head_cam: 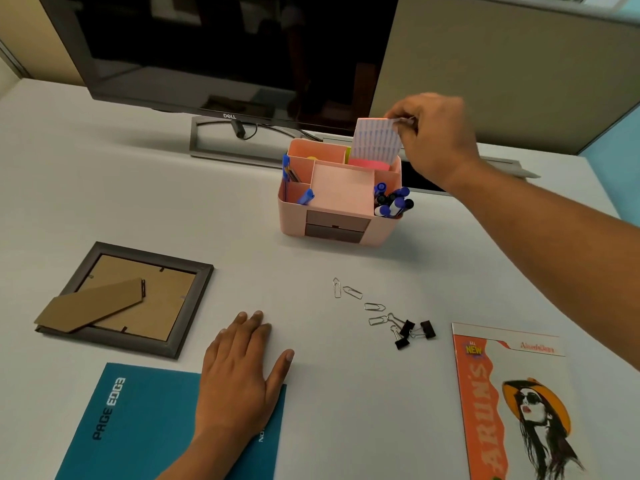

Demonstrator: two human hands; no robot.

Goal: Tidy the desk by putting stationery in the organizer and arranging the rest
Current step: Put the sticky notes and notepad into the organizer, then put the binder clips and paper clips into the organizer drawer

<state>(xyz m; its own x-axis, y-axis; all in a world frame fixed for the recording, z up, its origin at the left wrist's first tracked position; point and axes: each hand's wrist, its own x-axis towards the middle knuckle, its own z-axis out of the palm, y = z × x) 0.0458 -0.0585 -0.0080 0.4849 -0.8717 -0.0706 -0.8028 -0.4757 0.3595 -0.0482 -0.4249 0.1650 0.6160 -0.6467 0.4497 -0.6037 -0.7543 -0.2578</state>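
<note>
My left hand (242, 368) lies flat and relaxed on the notebook (138, 427). To its right, paper clips (353, 292) and binder clips (415, 332) are loose on the tabletop (173, 202). Farther off, my right hand (433, 140) pinches the top of the card (375, 140), which stands upright in the far-right compartment of the organizer (294, 216), just above pink notes (369, 164).

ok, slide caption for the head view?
Right hand pinches a patterned card at the back of the pink organizer; left hand lies flat on the teal notebook.
</note>
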